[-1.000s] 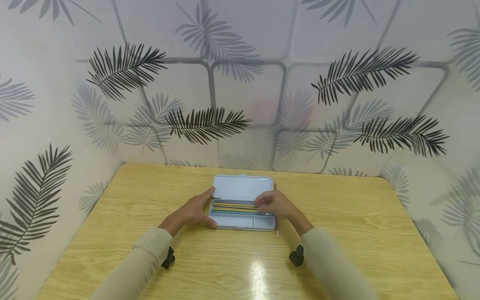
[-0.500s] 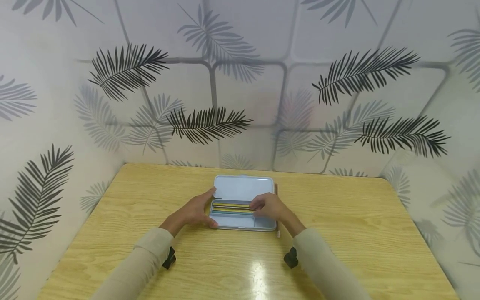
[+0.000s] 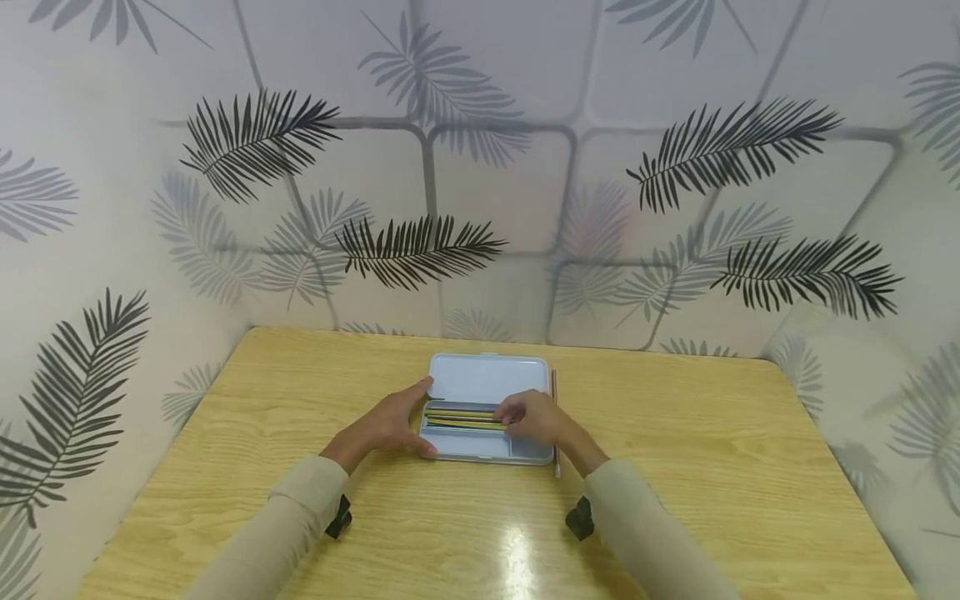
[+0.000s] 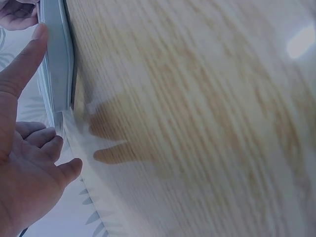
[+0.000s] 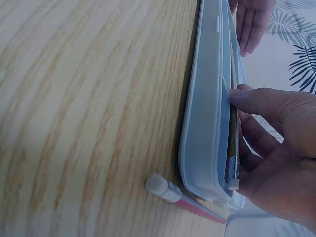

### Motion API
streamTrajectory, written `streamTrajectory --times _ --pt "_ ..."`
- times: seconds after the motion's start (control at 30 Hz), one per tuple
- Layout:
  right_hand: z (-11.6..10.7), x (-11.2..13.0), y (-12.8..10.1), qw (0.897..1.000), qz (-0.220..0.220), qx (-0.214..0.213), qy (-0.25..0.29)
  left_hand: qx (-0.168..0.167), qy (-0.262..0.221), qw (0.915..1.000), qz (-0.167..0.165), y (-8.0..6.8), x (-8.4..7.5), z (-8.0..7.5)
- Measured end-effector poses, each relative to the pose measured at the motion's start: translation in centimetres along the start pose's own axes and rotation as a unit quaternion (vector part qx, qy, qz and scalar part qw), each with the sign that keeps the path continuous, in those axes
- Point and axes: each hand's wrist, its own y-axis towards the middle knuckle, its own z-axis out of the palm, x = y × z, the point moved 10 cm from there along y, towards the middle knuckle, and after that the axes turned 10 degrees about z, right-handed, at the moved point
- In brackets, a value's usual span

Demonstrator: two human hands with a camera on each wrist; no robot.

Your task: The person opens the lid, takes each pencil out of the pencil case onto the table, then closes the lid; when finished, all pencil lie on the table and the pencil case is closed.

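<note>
A light blue pencil case (image 3: 487, 377) lies open in the middle of the wooden table (image 3: 675, 467), with several pencils (image 3: 457, 419) in its tray. My left hand (image 3: 386, 427) braces the case's left end; its straight thumb (image 4: 22, 64) lies along the front wall (image 4: 57, 64) and the other fingers stay relaxed. My right hand (image 3: 536, 419) reaches over the tray's right end. Its thumb and curled fingers (image 5: 276, 143) pinch a yellow pencil (image 5: 233, 163) just inside the case rim (image 5: 207, 123).
One more pencil (image 3: 556, 425), pinkish with a white eraser (image 5: 159, 185), lies on the table against the case's right end. Walls with a leaf pattern (image 3: 480, 167) close in the table at the back and on both sides.
My right hand has shifted slightly left along the tray, bringing the pencil down among the others. The left hand and the case have stayed put.
</note>
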Motion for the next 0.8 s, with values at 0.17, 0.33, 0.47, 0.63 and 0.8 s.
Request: streamTrajectory --times 0.17,0.33,0.47,0.63,0.8 --pt "0.5 0.5 -0.2 1.000 -0.022 0.020 -0.004 0.001 -0.002 1.0000 0.000 0.0 -0.1 -0.1" --pt "0.6 0.6 -0.3 0.999 -0.039 0.025 -0.020 0.000 -0.007 1.0000 -0.004 0.0 -0.2 0.0" --pt "0.2 0.5 -0.4 0.998 -0.047 0.023 -0.025 0.001 -0.009 0.9999 -0.005 0.0 -0.2 0.0" --pt "-1.1 0.1 -0.7 0.999 -0.046 0.020 -0.006 0.000 -0.009 0.9999 -0.010 -0.1 -0.1 -0.1" --pt "-3.0 -0.9 -1.4 0.999 -0.035 0.012 0.029 0.001 -0.005 0.9999 -0.010 0.0 -0.1 -0.2"
